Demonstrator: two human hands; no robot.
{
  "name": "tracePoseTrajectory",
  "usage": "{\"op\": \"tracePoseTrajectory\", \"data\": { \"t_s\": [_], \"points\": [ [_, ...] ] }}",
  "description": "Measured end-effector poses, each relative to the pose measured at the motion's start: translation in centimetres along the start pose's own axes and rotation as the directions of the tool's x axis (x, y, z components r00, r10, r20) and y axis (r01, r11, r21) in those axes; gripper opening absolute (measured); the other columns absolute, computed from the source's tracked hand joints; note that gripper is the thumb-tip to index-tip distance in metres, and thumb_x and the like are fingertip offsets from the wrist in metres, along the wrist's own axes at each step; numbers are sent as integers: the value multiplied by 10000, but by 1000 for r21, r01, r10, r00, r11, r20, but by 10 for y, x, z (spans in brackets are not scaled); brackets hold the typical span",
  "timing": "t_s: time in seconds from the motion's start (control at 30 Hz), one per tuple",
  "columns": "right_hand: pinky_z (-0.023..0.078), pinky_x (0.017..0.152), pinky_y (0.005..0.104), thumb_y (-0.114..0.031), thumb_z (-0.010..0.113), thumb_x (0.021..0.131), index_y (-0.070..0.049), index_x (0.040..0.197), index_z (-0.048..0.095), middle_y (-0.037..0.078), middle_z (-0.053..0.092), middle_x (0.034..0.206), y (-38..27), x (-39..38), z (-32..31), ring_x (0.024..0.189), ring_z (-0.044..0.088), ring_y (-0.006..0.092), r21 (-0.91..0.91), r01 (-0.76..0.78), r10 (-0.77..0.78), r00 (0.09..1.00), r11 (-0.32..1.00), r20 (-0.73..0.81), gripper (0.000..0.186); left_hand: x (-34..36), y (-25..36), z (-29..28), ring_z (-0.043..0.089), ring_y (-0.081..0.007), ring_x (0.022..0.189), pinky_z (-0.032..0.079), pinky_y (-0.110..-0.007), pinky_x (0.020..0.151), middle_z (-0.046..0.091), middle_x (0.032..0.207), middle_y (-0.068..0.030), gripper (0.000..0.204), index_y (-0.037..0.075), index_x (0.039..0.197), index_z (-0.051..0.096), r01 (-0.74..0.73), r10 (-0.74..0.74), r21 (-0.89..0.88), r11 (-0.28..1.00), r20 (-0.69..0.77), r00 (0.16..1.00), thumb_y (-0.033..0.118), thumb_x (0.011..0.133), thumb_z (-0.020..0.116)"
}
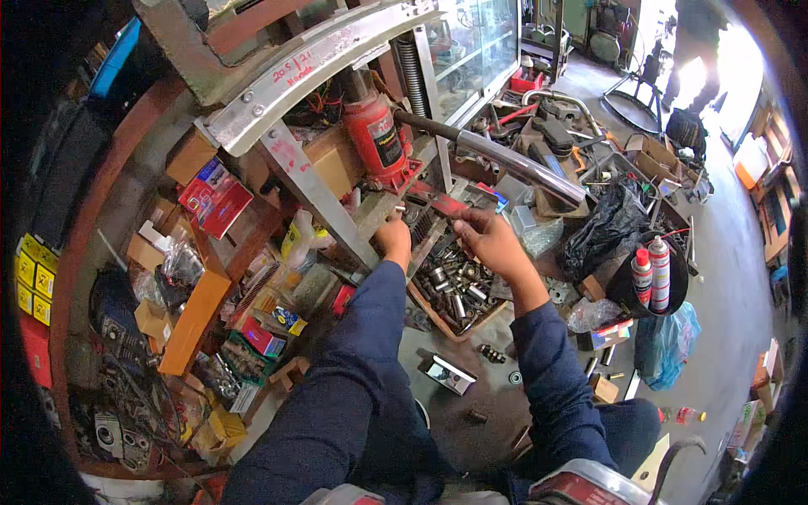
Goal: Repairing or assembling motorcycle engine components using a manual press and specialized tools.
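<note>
Red bar (pixel 439 203) is pinched by the right hand (pixel 495 244); the left hand (pixel 393 239) is curled, its hold unclear.

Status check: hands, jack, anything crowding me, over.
Left hand near red jack, grip unclear. Right hand at red bar. Jack within metal frame. Parts tray close by.

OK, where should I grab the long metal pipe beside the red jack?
Probably near the free lower-right end of the metal pipe, coming from above: it is long and round, its upper side is bare there, and its other end runs up toward the red jack.
</note>
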State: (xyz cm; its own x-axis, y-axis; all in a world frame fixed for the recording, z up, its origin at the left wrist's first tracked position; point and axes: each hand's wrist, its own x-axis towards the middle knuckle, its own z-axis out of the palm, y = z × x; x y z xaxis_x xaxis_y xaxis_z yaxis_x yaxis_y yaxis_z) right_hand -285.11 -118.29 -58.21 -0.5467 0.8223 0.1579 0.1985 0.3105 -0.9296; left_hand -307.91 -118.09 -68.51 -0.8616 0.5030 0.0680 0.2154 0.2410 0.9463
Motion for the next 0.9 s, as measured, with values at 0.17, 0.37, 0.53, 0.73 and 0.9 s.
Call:
{"op": "tracePoseTrajectory", "data": {
  "t_s": [0.17, 0.37, 0.53, 0.73, 0.9],
  "points": [
    [495, 725, 381, -247, 580, 905, 42, 1043, 641, 182, 678, 823, -4, 25, 8, 745, 657, 288, 33, 21, -20, 1000, 999, -14, 326, 19, -30, 6, 595, -388, 919, 434, -462, 778, 630, 1003, -211, 344, 45, 1152, 582, -232, 182, 295, 927, 190, 965, 313, 970, 468],
    [407, 510, 274, -363, 491, 981, 20, 997, 651, 22, 589, 685, -9, 80, 49, 554, 494, 98, 191, -121, 123, 992, 974, 1, 415, 46, -68, 19, 635, -336, 693, 498, -444, 567, 647, 889, -200, 351, 79, 1156, 585, -437, 371, 478, 761, 231, 899, 337, 984, 419],
    [338, 427, 272, -527, 416, 963, -38, 894, 614, 16, 503, 590, -26, 92, 67, 442, 406, 119, 595, -404, 317, 915, 694, 251, 532, 58, -72, 31, 643, -307, 672, 498, -366, 483, 658, 893, -193, 425, 67, 1147, 612, -303, 286, 58, 951, 204, 936, 394, 990, 390],
    [203, 335, 173, -389, 509, 948, -121, 771, 511, -77, 388, 556, -39, 103, 58, 405, 301, 32, 787, -568, 321, 812, 242, 487, 321, 30, -26, 1, 574, -376, 1030, 421, -429, 893, 605, 1169, -219, 480, 20, 1163, 600, -328, 240, 322, 888, 283, 929, 404, 989, 371],
    [250, 336, 169, -270, 538, 955, -73, 793, 513, -78, 401, 567, -37, 113, 52, 413, 334, 27, 804, -581, 191, 810, 124, 555, 256, 32, -22, 2, 578, -346, 1011, 421, -423, 873, 633, 1120, -168, 276, 44, 1090, 632, -304, 247, 254, 918, 232, 941, 227, 953, 477]
  ]
}}
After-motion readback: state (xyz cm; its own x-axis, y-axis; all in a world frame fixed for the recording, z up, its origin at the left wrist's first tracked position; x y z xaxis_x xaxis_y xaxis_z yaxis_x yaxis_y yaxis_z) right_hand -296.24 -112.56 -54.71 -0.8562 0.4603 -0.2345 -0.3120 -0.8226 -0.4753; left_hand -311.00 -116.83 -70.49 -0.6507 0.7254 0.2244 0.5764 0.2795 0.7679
